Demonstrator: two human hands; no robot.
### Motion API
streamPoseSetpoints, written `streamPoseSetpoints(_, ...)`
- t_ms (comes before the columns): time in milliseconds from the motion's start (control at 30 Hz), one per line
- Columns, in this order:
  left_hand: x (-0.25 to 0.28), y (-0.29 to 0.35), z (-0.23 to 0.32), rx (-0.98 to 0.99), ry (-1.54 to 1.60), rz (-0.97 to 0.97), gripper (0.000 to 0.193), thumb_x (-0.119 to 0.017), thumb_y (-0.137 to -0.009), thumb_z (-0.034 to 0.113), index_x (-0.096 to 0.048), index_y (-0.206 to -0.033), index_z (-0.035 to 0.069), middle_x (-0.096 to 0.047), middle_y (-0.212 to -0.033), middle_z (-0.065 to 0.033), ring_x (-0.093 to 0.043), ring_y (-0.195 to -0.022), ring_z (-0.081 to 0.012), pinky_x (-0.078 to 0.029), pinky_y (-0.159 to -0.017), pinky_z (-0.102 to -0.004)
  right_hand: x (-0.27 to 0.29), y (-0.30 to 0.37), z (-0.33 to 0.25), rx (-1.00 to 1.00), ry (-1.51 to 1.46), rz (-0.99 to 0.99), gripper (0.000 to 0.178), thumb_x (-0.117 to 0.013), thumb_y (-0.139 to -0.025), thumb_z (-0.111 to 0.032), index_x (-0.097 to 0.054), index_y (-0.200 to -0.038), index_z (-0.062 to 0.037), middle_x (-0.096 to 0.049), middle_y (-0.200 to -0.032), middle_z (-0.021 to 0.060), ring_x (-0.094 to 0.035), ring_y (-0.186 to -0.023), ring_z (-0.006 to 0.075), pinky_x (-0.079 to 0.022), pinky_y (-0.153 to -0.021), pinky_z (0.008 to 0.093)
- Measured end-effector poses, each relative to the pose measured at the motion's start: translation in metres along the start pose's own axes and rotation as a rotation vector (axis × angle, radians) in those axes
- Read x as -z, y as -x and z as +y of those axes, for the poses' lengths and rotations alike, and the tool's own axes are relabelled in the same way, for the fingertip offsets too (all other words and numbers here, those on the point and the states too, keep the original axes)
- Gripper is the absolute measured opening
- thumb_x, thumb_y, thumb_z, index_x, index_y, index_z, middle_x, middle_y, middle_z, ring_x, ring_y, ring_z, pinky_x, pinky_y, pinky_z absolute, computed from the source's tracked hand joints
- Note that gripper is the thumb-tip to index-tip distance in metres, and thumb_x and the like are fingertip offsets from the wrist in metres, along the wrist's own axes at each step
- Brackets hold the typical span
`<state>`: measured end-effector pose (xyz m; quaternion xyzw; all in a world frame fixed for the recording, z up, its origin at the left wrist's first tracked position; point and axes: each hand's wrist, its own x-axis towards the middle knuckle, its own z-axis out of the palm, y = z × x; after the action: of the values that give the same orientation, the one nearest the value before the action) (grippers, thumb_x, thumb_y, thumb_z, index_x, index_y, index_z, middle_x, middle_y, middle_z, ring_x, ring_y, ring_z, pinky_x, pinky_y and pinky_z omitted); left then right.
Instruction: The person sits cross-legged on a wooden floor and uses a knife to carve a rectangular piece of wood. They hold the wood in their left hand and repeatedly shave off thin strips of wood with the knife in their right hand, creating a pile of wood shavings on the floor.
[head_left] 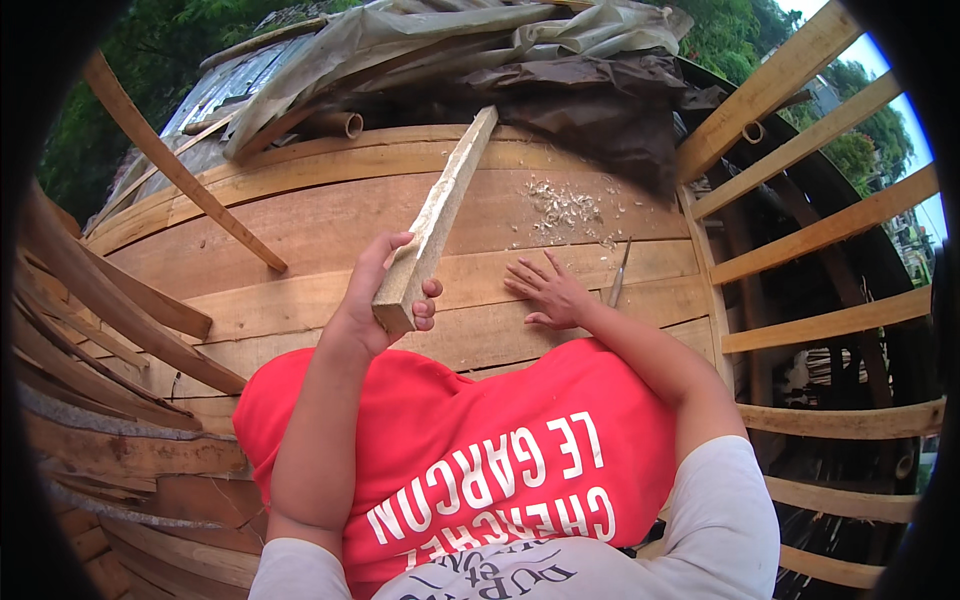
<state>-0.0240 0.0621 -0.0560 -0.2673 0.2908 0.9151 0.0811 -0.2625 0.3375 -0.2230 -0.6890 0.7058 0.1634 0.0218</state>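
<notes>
My left hand (362, 295) is wrapped round the near end of a long squared piece of wood (440, 213). The wood tilts up and away to the right, and its upper face has a rough, pale, whittled strip along it. My right hand (548, 292) lies flat on the plank floor (350, 215), fingers spread, holding nothing. Just right of that hand lies a slim knife-like tool (620, 272), its pointed end away from me; its exact kind is unclear. Beyond the hand a patch of wood shavings (570, 207) is scattered over the boards.
Crumpled plastic sheeting (585, 85) covers the far edge, near a cut bamboo pole (335, 124). Slatted wooden rails (830, 235) rise on the right. Curved wooden strips (130, 290) stand along the left. A red cloth (500, 430) covers my lap.
</notes>
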Motion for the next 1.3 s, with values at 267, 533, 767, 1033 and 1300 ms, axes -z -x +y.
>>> streamPoseSetpoints(267,0.006,0.0,0.0,-0.006,-0.001,0.034,0.038,-0.051,-0.092,0.047,-0.05,-0.113,0.016,-0.055,-0.074,-0.006,-0.047,-0.049,-0.0134,-0.04,-0.045,-0.0274,0.034,-0.1,-0.113,0.162,-0.291,0.043,0.085,-0.038,-0.094,-0.068,-0.019,-0.158,-0.0138,-0.017,-0.164,0.0105,-0.015,-0.152,0.0272,-0.008,-0.119,0.0604)
streamPoseSetpoints(533,0.004,-0.003,0.001,0.011,0.006,0.017,0.038,-0.05,-0.092,0.047,-0.05,-0.113,0.016,-0.055,-0.073,-0.0064,-0.048,-0.049,-0.0135,-0.04,-0.045,-0.0268,0.014,-0.11,-0.067,-0.661,-0.157,-0.109,0.09,-0.036,-0.092,-0.072,-0.017,-0.158,-0.0135,-0.014,-0.165,0.011,-0.014,-0.152,0.0255,-0.009,-0.118,0.0622)
streamPoseSetpoints(767,0.004,-0.003,0.001,0.015,0.015,0.002,0.038,-0.05,-0.092,0.047,-0.049,-0.113,0.015,-0.054,-0.073,-0.0058,-0.047,-0.048,-0.0136,-0.04,-0.044,-0.0272,0.008,-0.096,-0.068,0.143,-0.158,0.02,0.086,-0.036,-0.092,-0.071,-0.018,-0.159,-0.0197,-0.016,-0.165,0.0088,-0.014,-0.152,0.0268,-0.009,-0.119,0.0604)
streamPoseSetpoints(1033,0.004,-0.001,0.0,0.004,0.014,0.007,0.038,-0.05,-0.092,0.047,-0.048,-0.112,0.015,-0.054,-0.072,-0.0061,-0.047,-0.048,-0.0137,-0.039,-0.044,-0.0272,-0.009,-0.028,0.035,-0.548,0.273,-0.261,0.064,-0.053,-0.095,-0.041,-0.033,-0.154,-0.023,-0.028,-0.161,0.0093,-0.015,-0.152,0.0236,-0.006,-0.12,0.0597)
streamPoseSetpoints(1300,0.003,0.0,-0.002,-0.022,-0.008,0.042,0.039,-0.05,-0.093,0.047,-0.049,-0.113,0.014,-0.054,-0.071,-0.0054,-0.047,-0.047,-0.0129,-0.04,-0.043,-0.027,0.012,0.068,0.099,-1.314,-0.319,0.104,0.043,-0.067,-0.086,-0.045,-0.075,-0.1,-0.0054,-0.074,-0.097,0.0144,-0.07,-0.097,0.0327,-0.054,-0.084,0.0459)
